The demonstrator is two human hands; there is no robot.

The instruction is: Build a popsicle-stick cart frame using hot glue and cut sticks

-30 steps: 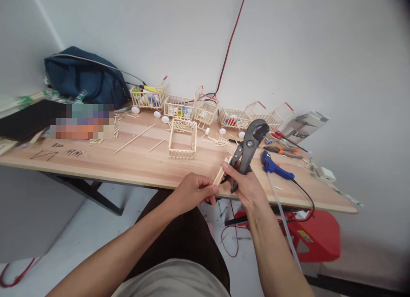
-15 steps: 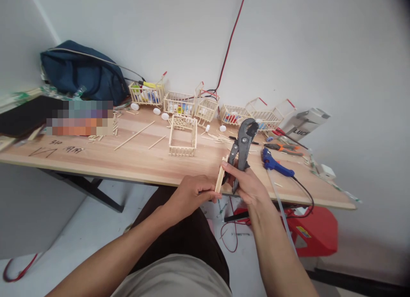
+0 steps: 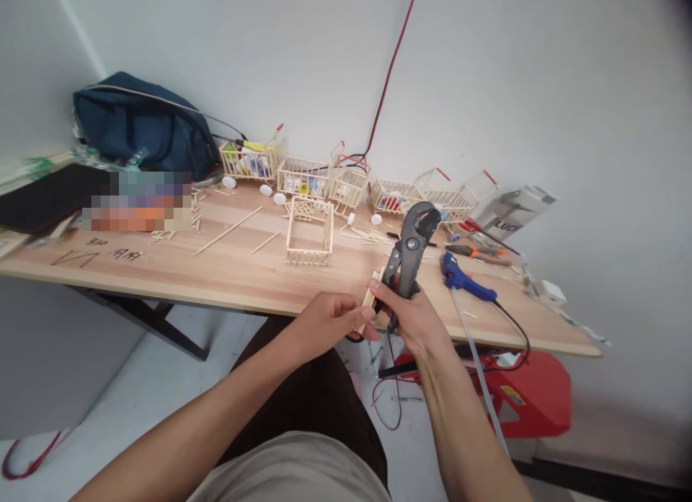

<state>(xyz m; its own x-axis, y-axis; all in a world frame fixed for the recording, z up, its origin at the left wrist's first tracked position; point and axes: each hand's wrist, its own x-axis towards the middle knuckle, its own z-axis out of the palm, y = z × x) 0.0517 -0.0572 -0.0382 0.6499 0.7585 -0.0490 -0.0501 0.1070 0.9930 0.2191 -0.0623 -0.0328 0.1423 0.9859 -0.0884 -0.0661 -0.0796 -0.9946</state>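
My right hand is closed around a grey hand cutter, whose hooked jaw points up and away from me. Its thumb also presses on a small bundle of pale wooden sticks. At the lower end of that bundle, my left hand pinches the sticks between thumb and fingers. Both hands meet just over the table's front edge. Beyond them on the wood stands an open rectangular stick frame with short slatted sides. How many sticks the fingers hold is partly hidden.
Small stick-built carts with white wheels line the wall. To the right lie a blue glue gun with its cord and orange-handled pliers. Loose sticks are scattered about. A dark blue bag sits back left.
My left thumb has moved up over the sticks, covering more of their lower part. The cutter has tilted slightly and shifted a little to the right.
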